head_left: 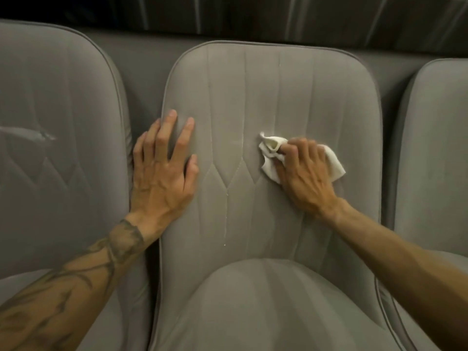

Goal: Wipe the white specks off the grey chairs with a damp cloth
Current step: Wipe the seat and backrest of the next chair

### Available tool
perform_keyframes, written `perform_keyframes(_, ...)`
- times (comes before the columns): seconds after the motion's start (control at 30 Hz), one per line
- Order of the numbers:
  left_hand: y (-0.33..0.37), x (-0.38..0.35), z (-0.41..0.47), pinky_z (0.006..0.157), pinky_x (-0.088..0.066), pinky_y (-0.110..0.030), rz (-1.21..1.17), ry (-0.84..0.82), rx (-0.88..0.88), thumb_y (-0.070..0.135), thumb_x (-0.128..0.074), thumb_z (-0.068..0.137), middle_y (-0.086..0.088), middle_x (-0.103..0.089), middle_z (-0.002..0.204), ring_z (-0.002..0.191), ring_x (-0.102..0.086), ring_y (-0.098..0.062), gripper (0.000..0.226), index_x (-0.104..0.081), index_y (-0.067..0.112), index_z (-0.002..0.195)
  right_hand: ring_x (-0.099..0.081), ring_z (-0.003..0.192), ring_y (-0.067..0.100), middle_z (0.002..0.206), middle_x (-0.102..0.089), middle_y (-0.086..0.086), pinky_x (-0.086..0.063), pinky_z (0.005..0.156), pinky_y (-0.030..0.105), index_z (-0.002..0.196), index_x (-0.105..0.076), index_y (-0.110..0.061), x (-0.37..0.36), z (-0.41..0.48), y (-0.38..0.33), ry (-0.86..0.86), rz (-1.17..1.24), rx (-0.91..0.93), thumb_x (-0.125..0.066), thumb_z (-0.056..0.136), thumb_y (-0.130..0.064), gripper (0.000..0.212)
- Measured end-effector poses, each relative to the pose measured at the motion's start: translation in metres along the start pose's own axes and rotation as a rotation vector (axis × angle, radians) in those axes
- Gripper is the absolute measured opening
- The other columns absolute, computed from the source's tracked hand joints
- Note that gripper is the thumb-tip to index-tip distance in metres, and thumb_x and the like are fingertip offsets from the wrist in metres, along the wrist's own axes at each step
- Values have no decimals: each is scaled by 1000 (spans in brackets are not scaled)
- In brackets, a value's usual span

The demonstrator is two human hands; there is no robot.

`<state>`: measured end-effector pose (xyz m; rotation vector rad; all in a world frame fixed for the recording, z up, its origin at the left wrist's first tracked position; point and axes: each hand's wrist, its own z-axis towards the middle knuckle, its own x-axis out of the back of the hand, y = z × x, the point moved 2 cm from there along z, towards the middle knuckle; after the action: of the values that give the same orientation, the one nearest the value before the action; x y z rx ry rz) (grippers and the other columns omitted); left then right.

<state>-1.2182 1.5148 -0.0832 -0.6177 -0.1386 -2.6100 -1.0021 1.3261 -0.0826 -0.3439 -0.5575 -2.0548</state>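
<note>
A grey upholstered chair [278,92] fills the middle of the view, its backrest facing me. White specks [226,211] run down the stitched seam in the backrest's centre. My right hand [304,173] is shut on a crumpled white cloth [271,153] and presses it against the backrest, right of that seam. My left hand [164,168] lies flat with fingers spread on the backrest's left edge, holding nothing.
A second grey chair [58,122] stands close on the left, with a pale smear [38,135] on its backrest. A third grey chair [435,148] is at the right edge. A dark curtain [253,13] hangs behind the row.
</note>
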Motion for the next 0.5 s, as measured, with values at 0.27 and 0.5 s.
perform_keyframes(0.27,-2,-5,-2,120,-29,-57,13,14,-10,31,-44,103,-14,-25,168,149,-33,-41,64,-28,20,164,-44,95,27,109,-50,12,-33,81,40,110,-46,-15,7,83,30,207,-9,-234,-47,101,-33,20)
perform_keyframes(0.5,0,-4,-1,120,-30,-58,-10,-3,5,28,-45,102,-18,-26,168,146,-35,-44,63,-31,16,163,-51,89,36,104,-55,22,-32,81,44,109,-49,-10,19,66,25,73,-7,29,-46,101,-28,20)
